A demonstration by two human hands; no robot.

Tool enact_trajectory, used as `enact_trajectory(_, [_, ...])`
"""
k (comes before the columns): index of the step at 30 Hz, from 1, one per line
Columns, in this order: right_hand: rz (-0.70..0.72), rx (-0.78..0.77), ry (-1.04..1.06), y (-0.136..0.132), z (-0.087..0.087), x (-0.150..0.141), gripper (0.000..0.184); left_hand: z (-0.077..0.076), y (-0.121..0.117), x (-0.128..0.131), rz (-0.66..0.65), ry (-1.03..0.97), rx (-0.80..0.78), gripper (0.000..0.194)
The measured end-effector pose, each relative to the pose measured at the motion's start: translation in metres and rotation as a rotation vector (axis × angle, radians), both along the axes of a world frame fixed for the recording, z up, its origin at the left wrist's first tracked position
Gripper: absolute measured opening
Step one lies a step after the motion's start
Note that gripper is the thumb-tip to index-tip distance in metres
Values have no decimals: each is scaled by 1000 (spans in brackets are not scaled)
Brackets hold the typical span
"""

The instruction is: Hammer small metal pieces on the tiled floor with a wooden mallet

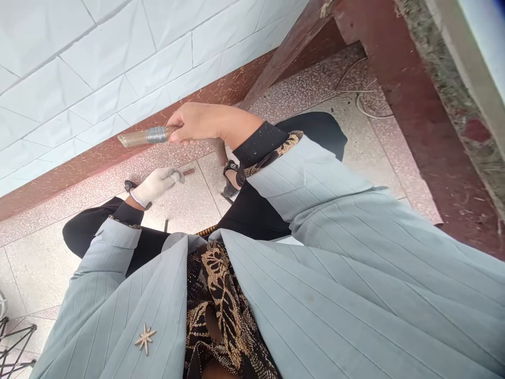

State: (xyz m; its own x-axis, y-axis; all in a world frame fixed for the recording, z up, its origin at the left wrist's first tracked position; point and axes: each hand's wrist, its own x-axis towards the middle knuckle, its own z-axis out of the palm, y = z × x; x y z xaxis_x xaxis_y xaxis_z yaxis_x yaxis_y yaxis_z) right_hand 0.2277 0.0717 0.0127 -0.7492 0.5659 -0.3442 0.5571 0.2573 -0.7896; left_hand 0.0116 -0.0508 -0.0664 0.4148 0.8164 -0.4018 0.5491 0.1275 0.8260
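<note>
My right hand [197,122], bare, is closed around a wooden tool [134,138] with a pale, worn end and a band of grey wire wound around it. The tool points left, held above the floor in front of the wall's base; its exact kind I cannot make out. Lower and to the left, my left hand [155,185] wears a white knit glove with grey fingertips. Its fingers are closed on a thin brown rod [189,172], whose free end sticks out to the right. The rest of the rod is hidden by the glove.
A white tiled wall [98,68] with a reddish-brown skirting [90,155] runs along the far side. Brown boards [426,121] stand at right, near a loose pale cable [365,108]. My legs lie across the speckled floor [39,263]. A black metal frame [19,342] is at lower left.
</note>
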Motion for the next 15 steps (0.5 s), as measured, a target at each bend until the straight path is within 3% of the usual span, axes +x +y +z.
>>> enact_trajectory(4, [-26, 265, -195, -8, 1, -7, 19, 0, -4, 5, -23, -21, -122, 22])
enact_trajectory(8, [10, 369, -436, -21, -3, -14, 25, 9, -5, 10, -141, 8, -84, 24])
enact_trajectory(11, [197, 347, -602, -27, -15, -16, 27, 15, -2, 7, -199, 42, 9, 27])
enact_trajectory(15, [573, 109, -586, -26, -20, -7, 20, 19, 2, -11, -216, 172, 85, 28])
